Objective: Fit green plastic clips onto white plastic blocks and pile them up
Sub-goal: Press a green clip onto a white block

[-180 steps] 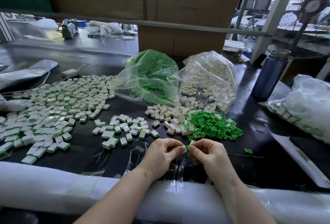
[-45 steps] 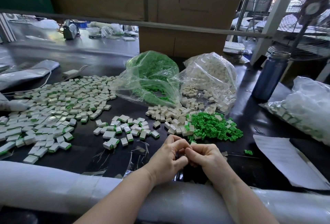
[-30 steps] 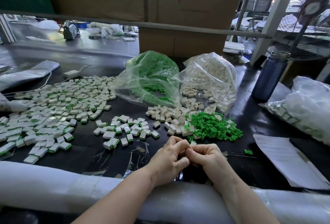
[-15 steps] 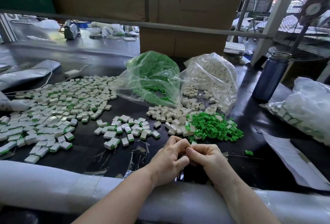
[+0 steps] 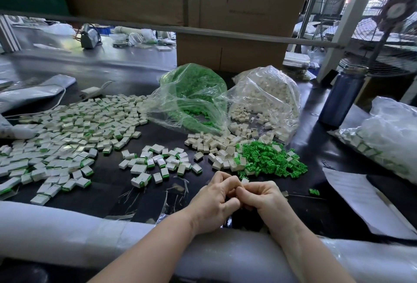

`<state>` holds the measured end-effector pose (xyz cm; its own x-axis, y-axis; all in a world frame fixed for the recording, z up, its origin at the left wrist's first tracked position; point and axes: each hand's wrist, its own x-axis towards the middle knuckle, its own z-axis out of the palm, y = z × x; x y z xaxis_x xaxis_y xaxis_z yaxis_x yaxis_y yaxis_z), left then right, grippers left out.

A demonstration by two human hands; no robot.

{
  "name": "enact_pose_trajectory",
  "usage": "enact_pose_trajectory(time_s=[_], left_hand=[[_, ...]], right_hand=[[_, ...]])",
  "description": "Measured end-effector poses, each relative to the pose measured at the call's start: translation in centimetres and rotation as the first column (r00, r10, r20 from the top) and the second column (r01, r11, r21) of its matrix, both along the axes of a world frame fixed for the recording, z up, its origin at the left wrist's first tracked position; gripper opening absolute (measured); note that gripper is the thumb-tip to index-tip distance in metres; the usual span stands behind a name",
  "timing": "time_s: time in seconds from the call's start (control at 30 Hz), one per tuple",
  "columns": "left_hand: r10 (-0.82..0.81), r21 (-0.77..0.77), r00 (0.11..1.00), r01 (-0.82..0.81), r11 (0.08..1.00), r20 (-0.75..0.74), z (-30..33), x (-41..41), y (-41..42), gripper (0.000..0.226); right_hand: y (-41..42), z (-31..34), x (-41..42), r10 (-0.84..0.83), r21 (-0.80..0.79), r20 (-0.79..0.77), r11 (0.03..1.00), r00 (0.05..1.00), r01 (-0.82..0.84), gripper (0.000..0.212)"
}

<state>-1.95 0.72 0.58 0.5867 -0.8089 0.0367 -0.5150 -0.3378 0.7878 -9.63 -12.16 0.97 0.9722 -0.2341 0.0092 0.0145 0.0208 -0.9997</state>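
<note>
Two hands are working at 6 o'clock: the left hand (image 5: 214, 203) and right hand (image 5: 262, 199) are curling fingertip to fingertip, pinching a small white block (image 5: 244, 180) between them. Loose green clips (image 5: 270, 160) are lying at 1 o'clock; finished blocks (image 5: 67, 138), too many to count, at 10. Two bags, one blue bottle (image 5: 340, 97), one paper sheet (image 5: 365, 201).

A dark worktable (image 5: 311, 138) carried a spread of assembled white-and-green blocks (image 5: 67, 138), loose white blocks (image 5: 212, 142), a heap of green clips (image 5: 270, 160), two open clear bags (image 5: 266, 97), a blue bottle (image 5: 340, 97) and a paper sheet (image 5: 361, 197).
</note>
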Motion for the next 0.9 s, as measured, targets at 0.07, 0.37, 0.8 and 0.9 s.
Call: enact_pose_trajectory(time_s=[0.07,0.37,0.8,0.9], left_hand=[[0.006,0.005,1.000,-0.006,1.000,0.000,0.07,-0.05,0.00,0.013],[0.012,0.001,1.000,-0.012,1.000,-0.026,0.44,-0.24,0.08,0.010],[0.000,-0.022,1.000,0.000,1.000,0.012,-0.04,0.06,-0.04,0.011],[-0.003,-0.017,1.000,0.003,1.000,0.012,-0.01,0.04,0.04,0.012]], right_hand=[[0.03,0.06,-0.02,-0.001,0.016,-0.006,1.000,1.000,0.001,0.016],[0.22,0.04,0.12,-0.019,0.006,0.007,1.000,1.000,0.019,0.017],[-0.05,-0.15,-0.06,0.003,0.010,-0.024,1.000,1.000,-0.002,0.016],[0.01,-0.04,0.05,-0.009,0.005,-0.032,1.000,0.999,0.009,0.017]])
